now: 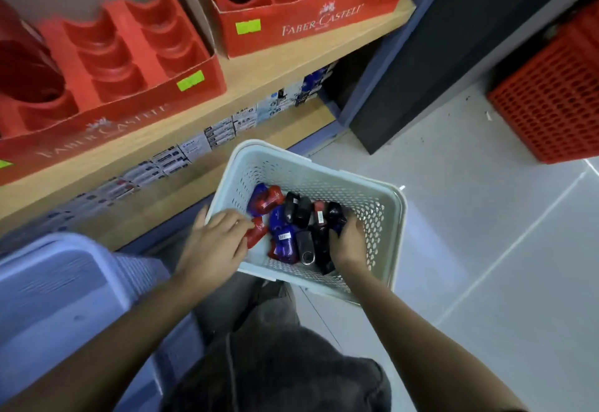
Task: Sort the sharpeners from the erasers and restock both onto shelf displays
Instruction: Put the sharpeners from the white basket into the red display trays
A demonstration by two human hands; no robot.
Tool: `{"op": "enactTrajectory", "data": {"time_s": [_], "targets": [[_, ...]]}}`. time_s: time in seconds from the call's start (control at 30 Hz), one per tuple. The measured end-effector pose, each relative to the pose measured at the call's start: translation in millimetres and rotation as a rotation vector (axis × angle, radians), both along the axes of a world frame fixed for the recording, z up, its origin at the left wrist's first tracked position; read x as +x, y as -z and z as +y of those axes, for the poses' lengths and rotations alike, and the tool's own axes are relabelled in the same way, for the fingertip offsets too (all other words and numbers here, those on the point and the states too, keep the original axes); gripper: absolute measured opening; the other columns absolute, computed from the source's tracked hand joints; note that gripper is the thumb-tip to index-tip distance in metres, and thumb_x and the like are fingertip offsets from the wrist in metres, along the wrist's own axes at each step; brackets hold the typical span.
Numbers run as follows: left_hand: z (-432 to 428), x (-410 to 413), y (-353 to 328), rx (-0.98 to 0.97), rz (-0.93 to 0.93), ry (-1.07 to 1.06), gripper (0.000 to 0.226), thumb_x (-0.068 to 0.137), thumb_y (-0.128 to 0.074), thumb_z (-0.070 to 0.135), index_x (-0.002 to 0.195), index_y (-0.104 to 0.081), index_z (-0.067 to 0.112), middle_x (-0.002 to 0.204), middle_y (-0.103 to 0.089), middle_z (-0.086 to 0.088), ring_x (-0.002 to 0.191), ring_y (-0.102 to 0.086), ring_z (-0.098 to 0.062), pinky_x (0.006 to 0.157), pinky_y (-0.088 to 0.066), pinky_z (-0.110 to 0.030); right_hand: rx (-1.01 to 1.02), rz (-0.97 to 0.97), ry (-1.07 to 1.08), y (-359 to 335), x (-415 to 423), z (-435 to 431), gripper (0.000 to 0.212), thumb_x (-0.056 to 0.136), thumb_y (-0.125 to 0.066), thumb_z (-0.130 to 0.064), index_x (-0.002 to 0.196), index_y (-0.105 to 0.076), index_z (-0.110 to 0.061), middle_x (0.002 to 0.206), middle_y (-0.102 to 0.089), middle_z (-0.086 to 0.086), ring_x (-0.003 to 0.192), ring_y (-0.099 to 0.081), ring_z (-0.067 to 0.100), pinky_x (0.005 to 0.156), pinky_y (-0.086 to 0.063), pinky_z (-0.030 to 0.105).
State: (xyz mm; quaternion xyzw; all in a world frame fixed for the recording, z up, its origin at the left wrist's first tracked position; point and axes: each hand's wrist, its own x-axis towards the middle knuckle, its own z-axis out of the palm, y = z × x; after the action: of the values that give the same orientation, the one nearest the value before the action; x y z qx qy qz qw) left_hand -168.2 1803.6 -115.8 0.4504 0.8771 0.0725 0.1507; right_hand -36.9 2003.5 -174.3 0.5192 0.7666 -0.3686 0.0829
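Shop aisle, pale tiled floor (486, 249). Nearest, at 8 o'clock, there's a bluish plastic bin (48, 282). Dead centre sits a white holey basket (398, 217) with a pile of sharpeners (291, 217) in red, blue and black. Left hand (215, 243) is at the basket's 9 o'clock rim, fingers pinching a red sharpener (257, 235). Right hand (348, 243) is down in the pile, fingers curled round a dark sharpener (335, 213). Further out, a wooden shelf (259, 80) holds red display trays (129, 55) at 11 o'clock, and there's a red crate (551, 97) at 2.

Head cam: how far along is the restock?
Early. Done: little; the red display tray shows mostly empty slots. In hand: left hand pinches a red piece in the white basket; right hand reaches among dark pieces. Left: that whole pile.
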Motion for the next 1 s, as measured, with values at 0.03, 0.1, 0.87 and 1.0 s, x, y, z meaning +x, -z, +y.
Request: {"op": "enactTrajectory", "data": {"time_s": [0.03, 0.1, 0.87, 1.0], "targets": [[-0.2, 1.1, 3.2, 0.029, 0.028, 0.006, 0.038, 0.08, -0.036, 0.028, 0.093, -0.069, 0.016, 0.095, -0.068, 0.002, 0.09, -0.065, -0.019, 0.089, -0.03, -0.038, 0.035, 0.023, -0.006, 5.6, -2.0, -0.3, 0.048, 0.092, -0.049, -0.004, 0.137, -0.033, -0.002, 0.131, -0.045, 0.018, 0.115, -0.049, 0.033, 0.095, -0.037, 0.031], [1.5, 1.5, 4.4, 0.045, 0.045, -0.002, 0.038, 0.08, -0.036, 0.027, 0.094, -0.07, 0.016, 0.095, -0.069, 0.002, 0.091, -0.066, -0.018, 0.087, -0.03, -0.038, 0.098, 0.02, -0.037, 18.5, -6.6, 2.4, 0.046, 0.093, -0.05, -0.008, 0.136, -0.034, -0.002, 0.132, -0.044, 0.019, 0.114, -0.047, 0.033, 0.096, -0.036, 0.033], [39.9, -14.7, -2.9, 0.453, -0.981, -0.627, 0.021, 0.087, -0.064, 0.004, 0.103, -0.057, 0.016, 0.095, -0.066, 0.002, 0.092, -0.064, -0.02, 0.086, -0.051, -0.031, -0.426, 0.244, 0.143, -31.1, -27.7, 23.6, 0.012, 0.091, -0.052, -0.004, 0.086, -0.061, -0.008, 0.083, -0.063, 0.007, 0.082, -0.059, 0.024, 0.072, -0.048, 0.031], [38.8, -16.1, -2.6, 0.473, -1.038, -0.619, 0.023, 0.088, -0.063, 0.007, 0.104, -0.057, 0.021, 0.103, -0.067, -0.004, 0.102, -0.064, -0.026, 0.094, -0.05, -0.04, -0.149, -0.169, -0.256, 12.8, -18.8, 8.0, 0.026, 0.087, -0.064, -0.018, 0.106, -0.055, -0.003, 0.101, -0.058, 0.013, 0.096, -0.055, 0.029, 0.078, -0.044, 0.032]]}}
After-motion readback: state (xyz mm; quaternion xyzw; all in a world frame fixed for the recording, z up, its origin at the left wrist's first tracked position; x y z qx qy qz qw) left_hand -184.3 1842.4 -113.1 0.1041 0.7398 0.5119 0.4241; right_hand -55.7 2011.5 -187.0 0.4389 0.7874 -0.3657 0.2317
